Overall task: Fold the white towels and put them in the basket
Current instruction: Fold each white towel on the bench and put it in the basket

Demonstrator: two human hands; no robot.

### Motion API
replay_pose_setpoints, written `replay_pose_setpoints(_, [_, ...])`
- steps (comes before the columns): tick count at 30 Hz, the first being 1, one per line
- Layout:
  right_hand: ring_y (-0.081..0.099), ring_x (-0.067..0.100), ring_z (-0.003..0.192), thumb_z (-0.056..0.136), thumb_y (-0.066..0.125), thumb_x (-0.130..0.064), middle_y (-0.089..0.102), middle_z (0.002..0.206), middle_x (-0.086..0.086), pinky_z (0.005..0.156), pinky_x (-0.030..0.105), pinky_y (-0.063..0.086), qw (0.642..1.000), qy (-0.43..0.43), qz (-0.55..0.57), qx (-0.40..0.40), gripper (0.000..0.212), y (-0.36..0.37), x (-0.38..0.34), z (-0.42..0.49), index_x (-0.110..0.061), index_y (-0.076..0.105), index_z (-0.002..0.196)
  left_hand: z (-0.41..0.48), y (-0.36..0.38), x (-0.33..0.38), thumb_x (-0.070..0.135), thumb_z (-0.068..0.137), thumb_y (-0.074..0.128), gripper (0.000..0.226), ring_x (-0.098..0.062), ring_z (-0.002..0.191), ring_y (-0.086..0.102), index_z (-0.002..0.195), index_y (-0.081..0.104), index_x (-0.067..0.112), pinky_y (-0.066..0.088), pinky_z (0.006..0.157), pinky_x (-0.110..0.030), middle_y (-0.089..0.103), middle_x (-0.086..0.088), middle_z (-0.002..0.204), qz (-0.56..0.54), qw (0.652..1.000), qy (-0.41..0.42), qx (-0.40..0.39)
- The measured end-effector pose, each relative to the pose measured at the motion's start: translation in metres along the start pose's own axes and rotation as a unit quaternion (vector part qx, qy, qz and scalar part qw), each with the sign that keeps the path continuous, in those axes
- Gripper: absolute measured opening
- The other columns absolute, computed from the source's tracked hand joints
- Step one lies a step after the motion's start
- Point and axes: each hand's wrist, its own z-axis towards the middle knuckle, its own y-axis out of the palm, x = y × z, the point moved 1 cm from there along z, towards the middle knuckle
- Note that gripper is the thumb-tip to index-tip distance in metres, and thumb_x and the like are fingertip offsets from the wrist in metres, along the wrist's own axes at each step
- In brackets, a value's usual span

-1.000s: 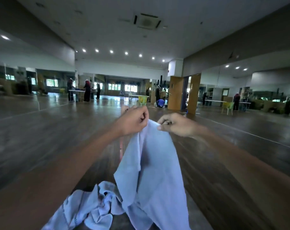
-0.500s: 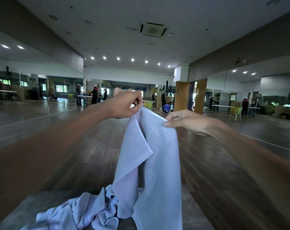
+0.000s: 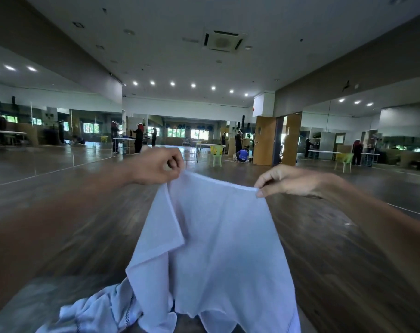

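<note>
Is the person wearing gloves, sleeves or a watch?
No. The left hand and right hand are bare, with no gloves or rings showing. The left forearm and right forearm are bare too: no sleeve, watch or bracelet shows, though the nearer parts are blurred.

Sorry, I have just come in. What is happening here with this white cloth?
A person is holding a white towel up in front of them by its top edge. The left hand grips one corner in a fist and the right hand pinches the other. The towel hangs spread out, with one flap doubled over on the left side. A heap of more towels lies crumpled below it. This towel is not yet folded, and no basket is in view.
</note>
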Motion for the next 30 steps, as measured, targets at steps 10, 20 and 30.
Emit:
replay_pose_setpoints(10, [0.059, 0.011, 0.080, 0.089, 0.060, -0.005, 0.065, 0.089, 0.006, 0.070, 0.012, 0.048, 0.994, -0.058, 0.012, 0.087, 0.008, 0.029, -0.022, 0.026, -0.006, 0.063, 0.096, 0.005, 0.097, 0.030, 0.021, 0.088, 0.065, 0.014, -0.021, 0.087, 0.066, 0.086, 0.067, 0.007, 0.051, 0.090, -0.036, 0.071, -0.006, 0.087, -0.205, 0.979, -0.009, 0.007])
replay_pose_setpoints(20, [0.056, 0.006, 0.075, 0.084, 0.070, -0.018, 0.064, 0.087, 0.002, 0.074, 0.018, 0.042, 0.999, -0.027, 0.017, 0.013, 0.009, 0.038, -0.002, 0.020, -0.017, 0.066, 0.092, 0.003, 0.050, 0.009, 0.027, 0.086, 0.065, 0.015, -0.010, 0.092, 0.066, 0.093, 0.069, 0.015, 0.049, 0.090, -0.027, 0.071, 0.002, 0.095, -0.163, 0.985, -0.005, -0.055])
replay_pose_setpoints(30, [0.055, 0.016, 0.080, 0.080, 0.073, -0.019, 0.064, 0.090, 0.010, 0.074, 0.026, 0.041, 0.999, -0.029, 0.024, 0.013, 0.014, 0.027, -0.002, 0.014, -0.012, 0.067, 0.090, -0.013, 0.008, -0.015, 0.025, 0.087, 0.063, 0.013, -0.008, 0.085, 0.066, 0.089, 0.067, 0.013, 0.050, 0.081, -0.018, 0.071, 0.000, 0.091, -0.111, 0.993, -0.019, -0.043])
